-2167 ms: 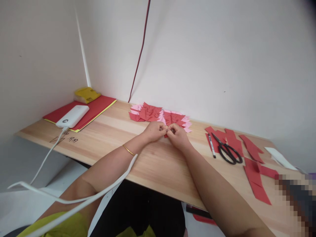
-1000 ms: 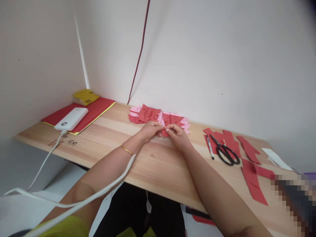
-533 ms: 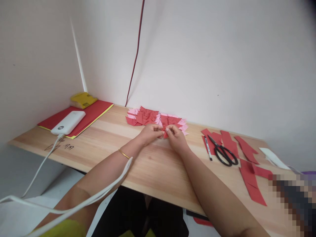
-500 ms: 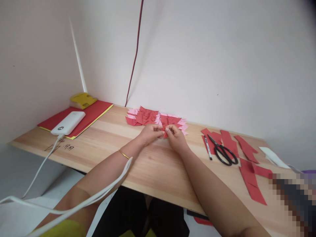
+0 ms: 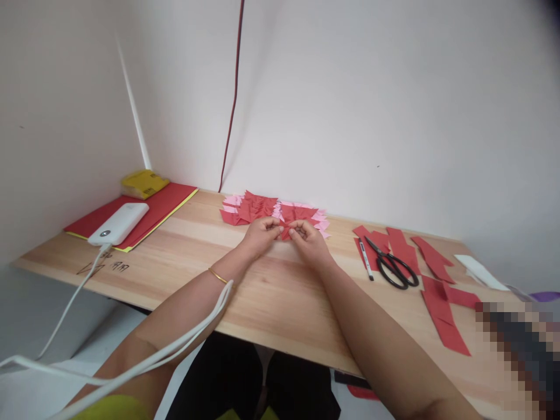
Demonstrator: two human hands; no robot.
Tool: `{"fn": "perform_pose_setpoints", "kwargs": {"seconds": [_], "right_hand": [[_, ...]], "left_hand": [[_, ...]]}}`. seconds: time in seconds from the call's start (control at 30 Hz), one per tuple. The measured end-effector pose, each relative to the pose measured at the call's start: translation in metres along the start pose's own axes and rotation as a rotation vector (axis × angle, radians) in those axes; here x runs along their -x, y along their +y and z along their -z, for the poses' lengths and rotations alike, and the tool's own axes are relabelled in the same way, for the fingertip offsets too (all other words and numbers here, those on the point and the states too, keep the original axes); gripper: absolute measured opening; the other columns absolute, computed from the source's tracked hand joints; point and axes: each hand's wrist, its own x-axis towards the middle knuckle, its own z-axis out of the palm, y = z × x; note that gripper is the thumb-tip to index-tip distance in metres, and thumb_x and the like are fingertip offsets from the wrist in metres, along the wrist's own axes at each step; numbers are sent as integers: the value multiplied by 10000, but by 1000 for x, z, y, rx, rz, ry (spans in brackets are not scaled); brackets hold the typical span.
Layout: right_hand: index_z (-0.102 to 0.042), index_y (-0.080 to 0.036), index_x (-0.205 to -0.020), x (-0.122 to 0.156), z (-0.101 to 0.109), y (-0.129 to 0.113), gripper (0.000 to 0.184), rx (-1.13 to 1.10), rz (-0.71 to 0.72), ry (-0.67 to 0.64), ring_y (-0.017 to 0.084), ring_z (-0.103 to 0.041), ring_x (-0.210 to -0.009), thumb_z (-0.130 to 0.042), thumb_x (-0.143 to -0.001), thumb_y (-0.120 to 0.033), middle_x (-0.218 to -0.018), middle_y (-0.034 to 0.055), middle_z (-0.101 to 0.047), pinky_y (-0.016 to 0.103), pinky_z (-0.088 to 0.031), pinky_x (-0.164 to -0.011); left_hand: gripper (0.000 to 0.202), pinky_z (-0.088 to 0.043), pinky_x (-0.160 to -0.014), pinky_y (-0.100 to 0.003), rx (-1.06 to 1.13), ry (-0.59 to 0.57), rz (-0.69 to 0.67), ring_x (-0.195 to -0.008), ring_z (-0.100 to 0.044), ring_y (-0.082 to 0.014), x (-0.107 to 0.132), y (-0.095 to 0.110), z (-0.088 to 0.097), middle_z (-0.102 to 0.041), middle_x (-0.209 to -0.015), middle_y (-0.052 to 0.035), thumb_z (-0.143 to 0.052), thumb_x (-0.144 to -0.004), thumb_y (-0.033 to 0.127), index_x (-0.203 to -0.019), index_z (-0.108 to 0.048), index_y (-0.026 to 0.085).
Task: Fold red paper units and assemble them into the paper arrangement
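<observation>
My left hand [image 5: 261,232] and my right hand [image 5: 307,239] meet over the middle of the wooden table [image 5: 280,291]. Both pinch a small red paper piece [image 5: 285,230] between fingertips. Just behind them lies a pile of folded red and pink paper pieces [image 5: 258,207], spread along the wall. A gold bangle [image 5: 217,275] circles my left wrist.
Black scissors [image 5: 391,267] and a pen [image 5: 364,259] lie on red paper strips [image 5: 441,303] to the right. At far left a white power bank [image 5: 118,223] with a cable rests on red sheets [image 5: 166,198], beside a yellow packet [image 5: 144,182]. A blurred patch covers the lower right corner.
The hands stay together on the red piece, with the fingers working it slightly. The view has drifted, so everything sits a little further left in the picture.
</observation>
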Motion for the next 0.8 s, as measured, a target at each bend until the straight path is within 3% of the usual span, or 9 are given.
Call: {"fn": "perform_pose_setpoints", "kwargs": {"seconds": [0.43, 0.63, 0.8], "right_hand": [[-575, -190, -856, 2, 1, -4, 244, 82, 0, 18, 164, -567, -716, -551, -788, -423, -814, 36, -622, 292, -451, -670], [-566, -189, -799, 2, 1, -7, 238, 140, 8, 33, 156, -536, -678, -529, -798, -424, -757, 21, -596, 282, -432, -645], [-555, -191, -779, 2, 1, -8, 241, 131, -7, 41, 155, -524, -672, -524, -795, -429, -747, 22, -590, 279, -428, -637]], "left_hand": [[126, -336, -600, -229, -248, -26, -111, -596, -432, -100, 0, 6, 3, -489, -584, 42, -559, -727, 230, -627, -559, 153], [143, -311, -574, -232, -275, -42, -105, -576, -404, -98, -1, 3, 3, -463, -570, 42, -551, -728, 238, -611, -556, 155], [119, -326, -575, -232, -205, -64, -66, -595, -442, -108, -2, 0, 1, -529, -625, 24, -599, -702, 263, -736, -625, 151]]}}
